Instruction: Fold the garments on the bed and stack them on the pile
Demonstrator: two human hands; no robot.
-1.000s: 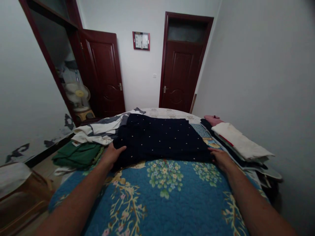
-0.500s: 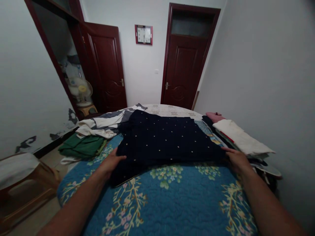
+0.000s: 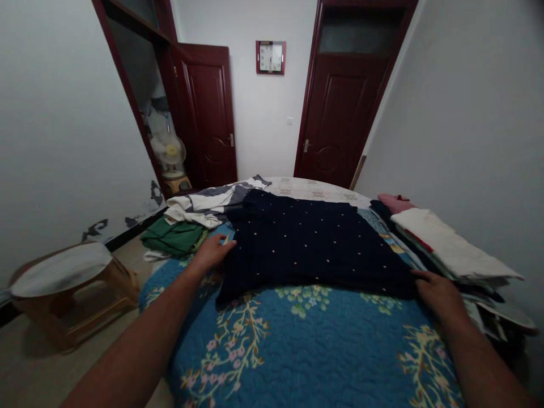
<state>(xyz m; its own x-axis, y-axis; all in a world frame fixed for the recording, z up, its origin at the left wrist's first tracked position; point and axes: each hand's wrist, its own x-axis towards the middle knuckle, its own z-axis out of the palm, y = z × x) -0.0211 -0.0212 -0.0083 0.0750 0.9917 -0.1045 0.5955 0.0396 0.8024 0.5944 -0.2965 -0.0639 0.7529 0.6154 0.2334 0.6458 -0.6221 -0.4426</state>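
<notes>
A dark navy garment (image 3: 306,243) with small white dots lies spread over the blue floral quilted cover (image 3: 323,345). Whether it is a shirt or a dress I cannot tell. At its left side edge, my left hand (image 3: 215,253) is closed, pinching the cloth between thumb and fingers. My right hand (image 3: 440,292) grips the near right corner, its fingers partly hidden. Between the hands the near edge runs fairly straight, while the near left corner points toward me.
Left of the garment lie a grey-and-white garment (image 3: 204,204) and folded green cloth (image 3: 172,237). A stack of folded clothes (image 3: 450,241) stands at the right by the wall. On the floor at left is a stool (image 3: 72,272). Beyond are two dark red doors (image 3: 208,107).
The view has turned left, so the room appears shifted right. My left hand has moved farther up the garment's left edge. The near left corner has shifted; my right hand keeps its corner.
</notes>
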